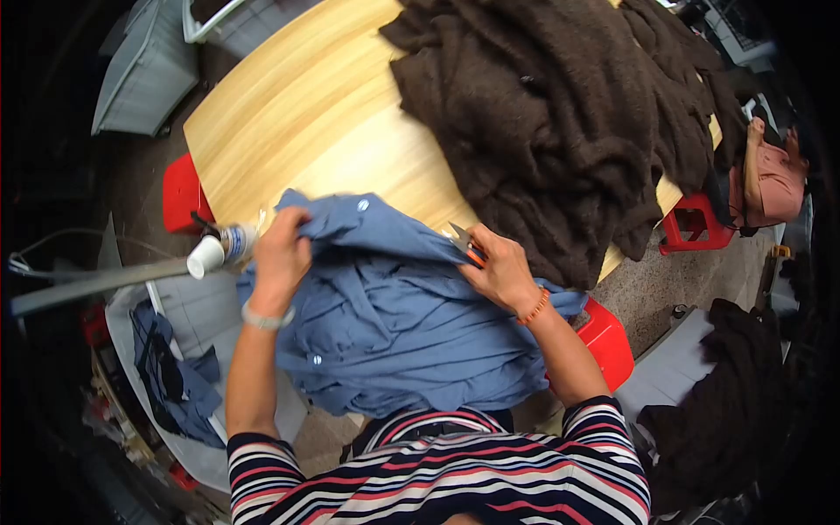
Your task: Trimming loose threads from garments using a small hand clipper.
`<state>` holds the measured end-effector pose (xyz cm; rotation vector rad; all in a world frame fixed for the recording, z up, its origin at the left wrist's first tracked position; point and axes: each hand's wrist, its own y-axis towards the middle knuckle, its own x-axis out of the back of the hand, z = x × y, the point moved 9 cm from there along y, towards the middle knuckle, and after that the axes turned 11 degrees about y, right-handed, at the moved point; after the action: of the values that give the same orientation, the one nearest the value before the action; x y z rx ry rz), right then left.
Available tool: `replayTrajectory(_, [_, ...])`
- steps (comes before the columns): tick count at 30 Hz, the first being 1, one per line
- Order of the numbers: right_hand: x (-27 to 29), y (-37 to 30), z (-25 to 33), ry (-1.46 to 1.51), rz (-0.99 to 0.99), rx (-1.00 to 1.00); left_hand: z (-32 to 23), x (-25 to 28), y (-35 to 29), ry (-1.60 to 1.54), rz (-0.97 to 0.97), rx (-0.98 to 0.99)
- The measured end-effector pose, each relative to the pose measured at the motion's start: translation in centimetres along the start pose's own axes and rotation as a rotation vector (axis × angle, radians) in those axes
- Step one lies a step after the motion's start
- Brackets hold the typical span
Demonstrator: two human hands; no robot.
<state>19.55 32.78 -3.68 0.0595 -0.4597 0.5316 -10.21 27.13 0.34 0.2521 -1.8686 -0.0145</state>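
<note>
A blue garment (385, 306) with round white buttons or stickers lies bunched over the table's near edge and hangs toward my lap. My left hand (282, 254) pinches its upper left part, fingers closed on the cloth. In my right hand (503, 269) is a pair of small thread snips (472, 249) with orange on the handle and the blades pointing up and left. The garment's upper edge is drawn taut between both hands, and the fingers of my right hand also seem to touch it.
Dark brown fluffy fabric (534, 114) is heaped on the wooden table (306, 114). A white paper cup (206, 258) sits at its left edge. Red stools (604, 341) stand around it. A grey bin (210, 429) with dark blue clothes is at my left; another person (774, 184) sits far right.
</note>
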Motion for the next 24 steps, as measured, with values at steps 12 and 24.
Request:
replayTrajectory(12, [-5.4, -7.3, 4.6, -0.172, 0.423, 0.163, -3.8, 5.4, -19.3, 0.132, 0.153, 0.23])
replayTrajectory(24, [-2.5, -8.7, 3.6, -0.003, -0.03, 0.106, -9.4, 0.1, -20.3, -0.267, 0.22, -0.096])
